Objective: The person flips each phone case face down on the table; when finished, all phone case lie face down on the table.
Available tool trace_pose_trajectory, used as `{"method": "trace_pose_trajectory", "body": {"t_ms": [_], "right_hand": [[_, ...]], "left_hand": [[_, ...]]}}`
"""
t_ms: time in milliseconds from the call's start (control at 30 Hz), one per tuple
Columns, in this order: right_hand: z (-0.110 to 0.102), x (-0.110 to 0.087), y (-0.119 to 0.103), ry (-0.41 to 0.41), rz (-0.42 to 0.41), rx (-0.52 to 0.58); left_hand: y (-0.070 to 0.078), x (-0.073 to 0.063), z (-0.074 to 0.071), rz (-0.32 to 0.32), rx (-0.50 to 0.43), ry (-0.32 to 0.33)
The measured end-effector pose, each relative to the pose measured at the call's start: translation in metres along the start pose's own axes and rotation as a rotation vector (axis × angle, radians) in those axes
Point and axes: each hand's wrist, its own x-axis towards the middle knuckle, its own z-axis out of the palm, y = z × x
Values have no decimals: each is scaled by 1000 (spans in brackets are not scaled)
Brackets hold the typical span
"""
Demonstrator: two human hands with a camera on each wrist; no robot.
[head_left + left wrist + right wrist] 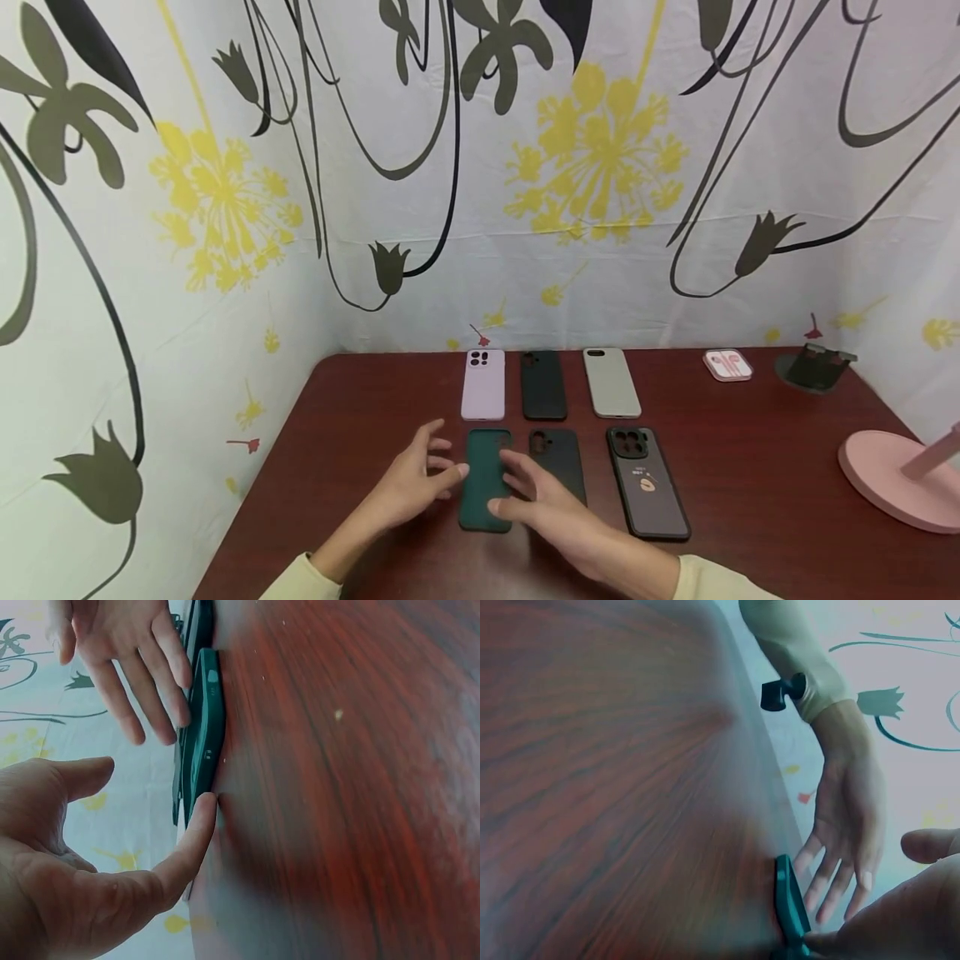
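Observation:
A dark green phone case (480, 492) lies flat on the table between the two hands, its raised rim facing up. To its left is the left hand (416, 483), fingers spread and relaxed, thumb tip right at the case's edge. Over the case's right side reaches the right hand (558, 512), its fingers loosely bent and its thumb above the lower right part of the case. The left wrist view shows the green case (208, 724) edge-on against the table, with the left hand (112, 889) beside its near end. Neither hand grips anything.
Right of the green case lie a black phone case (562, 462) and a dark case with a printed picture (648, 492). Behind are lilac (483, 387), black (543, 387) and grey (611, 387) cases. Farther right are boxed earphones (727, 365), a dark stand (816, 368) and a pink base (892, 479).

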Motion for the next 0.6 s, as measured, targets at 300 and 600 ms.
{"method": "trace_pose_trajectory", "body": {"t_ms": [300, 600], "right_hand": [[10, 1, -5, 114, -4, -38], [13, 8, -2, 181, 22, 9]], "left_hand": [[7, 0, 6, -32, -38, -50], [8, 2, 10, -43, -76, -84]]}}
